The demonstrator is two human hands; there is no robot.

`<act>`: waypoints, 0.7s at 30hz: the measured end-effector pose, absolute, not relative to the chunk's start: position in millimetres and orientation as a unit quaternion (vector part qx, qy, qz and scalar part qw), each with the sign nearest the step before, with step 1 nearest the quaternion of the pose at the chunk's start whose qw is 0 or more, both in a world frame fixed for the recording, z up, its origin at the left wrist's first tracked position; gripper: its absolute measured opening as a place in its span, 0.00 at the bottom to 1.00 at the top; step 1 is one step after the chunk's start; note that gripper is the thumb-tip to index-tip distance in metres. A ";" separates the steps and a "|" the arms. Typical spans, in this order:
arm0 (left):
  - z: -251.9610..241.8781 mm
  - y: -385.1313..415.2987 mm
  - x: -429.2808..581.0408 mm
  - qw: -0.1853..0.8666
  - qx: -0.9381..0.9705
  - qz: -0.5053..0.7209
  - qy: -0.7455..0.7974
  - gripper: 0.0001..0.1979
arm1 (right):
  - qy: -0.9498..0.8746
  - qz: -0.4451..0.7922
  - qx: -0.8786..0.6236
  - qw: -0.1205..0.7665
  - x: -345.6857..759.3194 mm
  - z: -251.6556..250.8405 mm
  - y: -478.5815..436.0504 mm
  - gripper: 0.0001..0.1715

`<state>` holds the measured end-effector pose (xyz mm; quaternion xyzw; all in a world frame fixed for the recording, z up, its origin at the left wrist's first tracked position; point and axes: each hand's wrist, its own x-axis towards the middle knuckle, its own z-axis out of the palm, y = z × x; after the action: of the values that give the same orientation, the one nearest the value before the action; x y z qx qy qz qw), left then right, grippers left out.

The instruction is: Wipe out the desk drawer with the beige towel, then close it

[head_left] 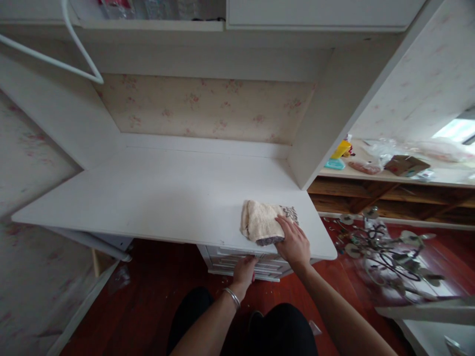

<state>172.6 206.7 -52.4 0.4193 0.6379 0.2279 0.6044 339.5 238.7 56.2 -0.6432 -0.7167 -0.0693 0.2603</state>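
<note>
A folded cream towel (264, 222) with a dark patterned border lies near the front right of the white desk (166, 193). My right hand (293, 242) is on the towel's right end, its fingers over the cloth and its thumb hidden. Below the desk's front edge, my left hand (245, 272), with a silver bangle on its wrist, is closed in front of the white drawer unit (218, 259). Its thumb points toward the top drawer, and a bit of red shows beside the fingers. What those fingers hold cannot be made out.
A shelf (148, 25) overhangs the desk, with a white bent tube (79, 42) at upper left. To the right, a low wooden shelf unit (374, 190) bears a cardboard box (406, 165) and plastic bags. A metal chandelier (393, 254) lies on the red floor.
</note>
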 end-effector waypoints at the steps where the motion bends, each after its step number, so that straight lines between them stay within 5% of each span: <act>1: -52.8 206.2 172.9 0.605 0.417 0.229 0.638 0.16 | -0.716 -0.070 -0.644 0.260 339.4 56.3 238.8 0.32; 11: -51.3 199.2 177.9 0.596 0.406 0.222 0.656 0.19 | -0.720 -0.080 -0.642 0.249 340.5 57.6 239.2 0.34; 21: -46.9 98.1 147.0 0.652 0.425 0.113 0.618 0.18 | -0.720 -0.088 -0.642 0.248 342.1 55.2 238.5 0.33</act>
<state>147.0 98.1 -46.9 0.4251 0.6176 0.1128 0.6520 342.1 238.5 55.2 -0.6417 -0.7205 -0.0880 0.2478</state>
